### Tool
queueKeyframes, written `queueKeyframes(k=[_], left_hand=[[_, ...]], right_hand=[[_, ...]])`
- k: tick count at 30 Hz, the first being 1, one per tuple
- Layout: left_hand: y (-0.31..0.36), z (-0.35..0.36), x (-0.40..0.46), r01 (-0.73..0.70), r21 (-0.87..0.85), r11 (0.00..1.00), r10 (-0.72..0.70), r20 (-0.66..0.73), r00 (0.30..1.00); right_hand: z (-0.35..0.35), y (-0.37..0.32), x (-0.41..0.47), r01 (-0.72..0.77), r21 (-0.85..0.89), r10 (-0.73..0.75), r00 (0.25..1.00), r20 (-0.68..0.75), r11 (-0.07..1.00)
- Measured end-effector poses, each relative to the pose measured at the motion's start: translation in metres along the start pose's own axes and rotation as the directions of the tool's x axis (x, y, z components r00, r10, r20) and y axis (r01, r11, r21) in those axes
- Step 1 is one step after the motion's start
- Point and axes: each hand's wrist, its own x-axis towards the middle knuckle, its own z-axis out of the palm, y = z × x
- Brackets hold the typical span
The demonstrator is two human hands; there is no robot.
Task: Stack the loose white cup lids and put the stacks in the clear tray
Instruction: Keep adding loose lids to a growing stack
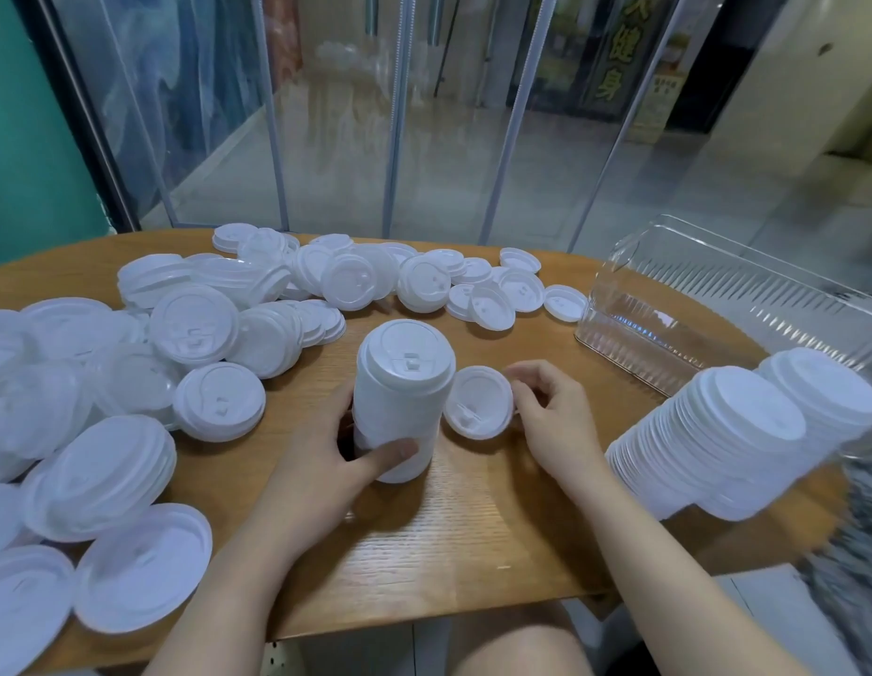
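Observation:
An upright stack of white lids (400, 397) stands at the table's middle, and my left hand (327, 461) grips its lower part, thumb across the front. My right hand (551, 417) pinches a single white lid (479, 402) by its right edge, tilted beside the stack. Several loose white lids (195, 324) lie scattered over the left and far side of the table. The clear tray (726, 304) sits at the right with ribbed walls. Two long lid stacks (717, 441) lie on their sides at the tray's near end.
The wooden table (473, 529) has a curved front edge close to my body. Glass panels and metal posts (395, 114) stand behind the table. A green wall (24, 139) is at the left.

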Motion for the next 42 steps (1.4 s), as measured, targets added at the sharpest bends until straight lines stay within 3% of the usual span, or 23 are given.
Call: queueKeyframes(k=[10, 19, 24, 28, 31, 36, 42], left_hand=[[0.0, 0.001, -0.001, 0.004, 0.019, 1.0, -0.004, -0.012, 1.0], [0.001, 0.001, -0.001, -0.002, 0.023, 1.0, 0.002, -0.012, 1.0], [-0.001, 0.0, -0.001, -0.001, 0.023, 1.0, 0.001, -0.019, 1.0], [-0.002, 0.0, -0.002, -0.01, 0.01, 1.0, 0.01, -0.018, 1.0], [-0.002, 0.0, -0.002, -0.016, 0.02, 1.0, 0.017, -0.019, 1.0], [0.0, 0.001, -0.002, -0.002, 0.012, 1.0, 0.002, -0.014, 1.0], [-0.001, -0.001, -0.004, 0.005, -0.012, 1.0, -0.005, -0.008, 1.0]], right_hand=[[0.001, 0.019, -0.015, 0.157, -0.363, -0.119, 0.985, 0.124, 0.918], [0.008, 0.01, -0.013, 0.189, -0.517, -0.059, 0.964, 0.258, 0.835], [0.008, 0.009, -0.009, 0.154, -0.461, -0.045, 0.97, 0.239, 0.874], [-0.001, -0.01, -0.01, 0.081, -0.223, -0.071, 0.996, 0.053, 0.971], [-0.013, -0.041, -0.01, 0.162, -0.09, -0.165, 0.986, -0.022, 0.983], [-0.015, -0.099, -0.02, 0.346, -0.043, -0.34, 0.934, 0.109, 0.937], [0.006, -0.107, -0.023, 0.364, -0.185, -0.3, 0.905, 0.302, 0.913]])
